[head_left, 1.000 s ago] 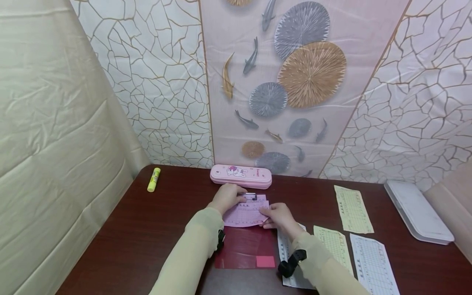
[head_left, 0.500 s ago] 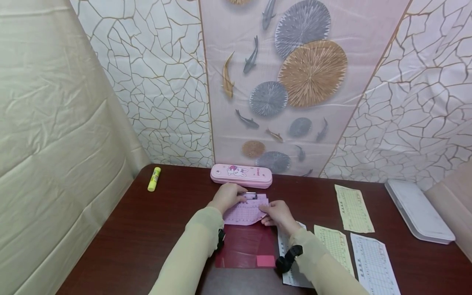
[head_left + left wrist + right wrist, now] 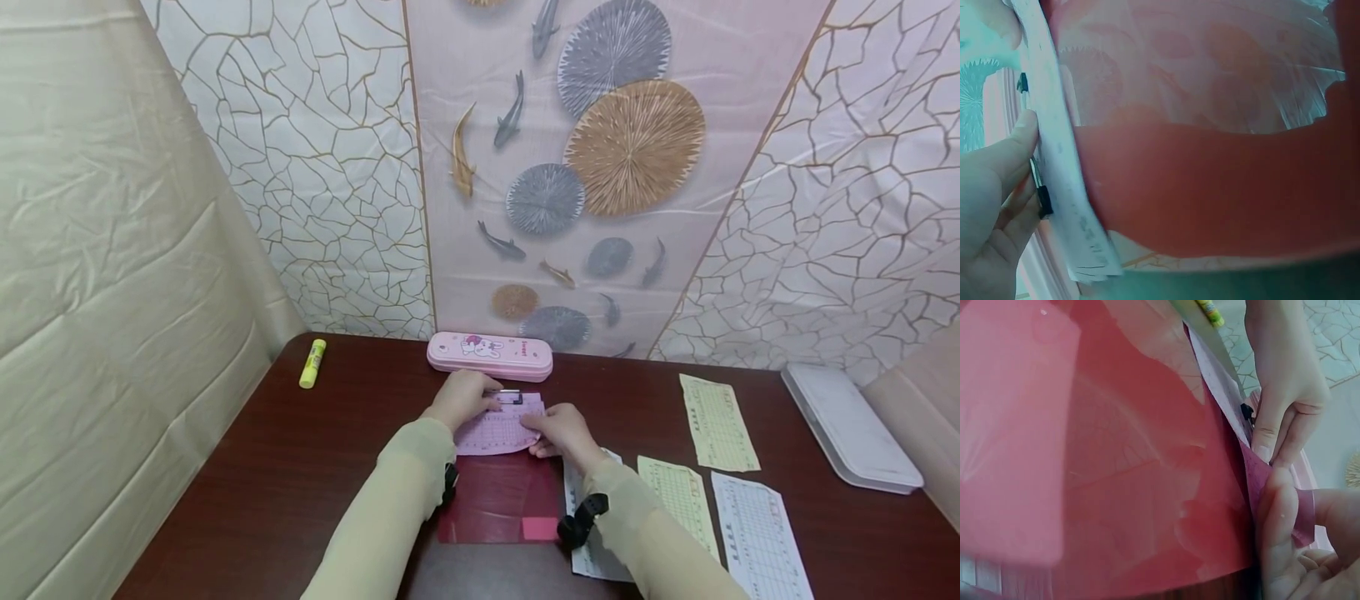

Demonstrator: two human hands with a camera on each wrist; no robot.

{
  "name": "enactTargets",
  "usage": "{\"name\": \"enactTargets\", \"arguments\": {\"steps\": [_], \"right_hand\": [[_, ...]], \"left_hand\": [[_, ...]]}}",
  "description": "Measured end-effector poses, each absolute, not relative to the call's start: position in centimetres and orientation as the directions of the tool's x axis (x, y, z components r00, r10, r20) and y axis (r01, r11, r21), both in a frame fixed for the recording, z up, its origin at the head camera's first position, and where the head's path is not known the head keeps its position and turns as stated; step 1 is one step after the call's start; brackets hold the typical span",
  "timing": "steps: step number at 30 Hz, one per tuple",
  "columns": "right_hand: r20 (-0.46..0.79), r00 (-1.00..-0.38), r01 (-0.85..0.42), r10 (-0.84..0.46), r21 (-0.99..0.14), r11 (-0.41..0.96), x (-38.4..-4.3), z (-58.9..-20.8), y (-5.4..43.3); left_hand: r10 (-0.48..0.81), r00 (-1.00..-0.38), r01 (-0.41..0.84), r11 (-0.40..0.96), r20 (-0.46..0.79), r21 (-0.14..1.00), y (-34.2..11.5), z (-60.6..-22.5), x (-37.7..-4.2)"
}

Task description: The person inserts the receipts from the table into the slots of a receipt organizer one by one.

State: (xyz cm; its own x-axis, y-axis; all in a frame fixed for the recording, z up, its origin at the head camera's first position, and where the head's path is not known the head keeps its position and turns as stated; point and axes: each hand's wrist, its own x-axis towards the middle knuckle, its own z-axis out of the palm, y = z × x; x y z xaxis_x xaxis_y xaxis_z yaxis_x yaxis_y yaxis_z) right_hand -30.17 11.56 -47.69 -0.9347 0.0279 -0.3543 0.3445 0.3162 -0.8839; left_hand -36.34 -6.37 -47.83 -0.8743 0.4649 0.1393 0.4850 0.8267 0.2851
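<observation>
A red see-through clip folder (image 3: 491,504) lies on the table in the head view, a small pink label (image 3: 540,528) at its near right corner. Over its far end is a pink printed sheet (image 3: 491,437), its near edge bowed. My left hand (image 3: 460,402) pinches the metal clip (image 3: 512,397) at the top, thumb and fingers on its wire bar in the left wrist view. With thumb and fingers my right hand (image 3: 567,435) pinches the sheet's right edge. In the right wrist view the purple-looking paper (image 3: 1304,519) bends between those fingers, close to the left hand (image 3: 1288,375).
A pink pencil case (image 3: 491,357) stands just behind the folder. To the far left lies a yellow glue stick (image 3: 312,364). Several printed slips, such as a yellow one (image 3: 718,423) and a white one (image 3: 761,533), lie on the right, beside a white flat case (image 3: 851,429).
My right hand has shifted slightly left and away from me with the sheet's edge, and the sheet's near edge has moved back a little. The left hand stays on the clip.
</observation>
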Motion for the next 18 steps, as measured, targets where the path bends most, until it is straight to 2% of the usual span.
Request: {"name": "enactTargets", "arguments": {"steps": [10, 18], "right_hand": [[-0.335, -0.941, 0.325, 0.049, -0.855, 0.403, -30.52, -48.07, 11.6], [-0.279, -0.959, 0.264, 0.048, -0.818, 0.511, -30.45, -47.79, 11.4]], "left_hand": [[0.549, -0.821, 0.562, 0.826, 0.155, 0.052, -5.46, -47.55, -35.8], [0.565, -0.81, 0.57, 0.821, 0.158, -0.011, -5.35, -47.55, -35.56]]}}
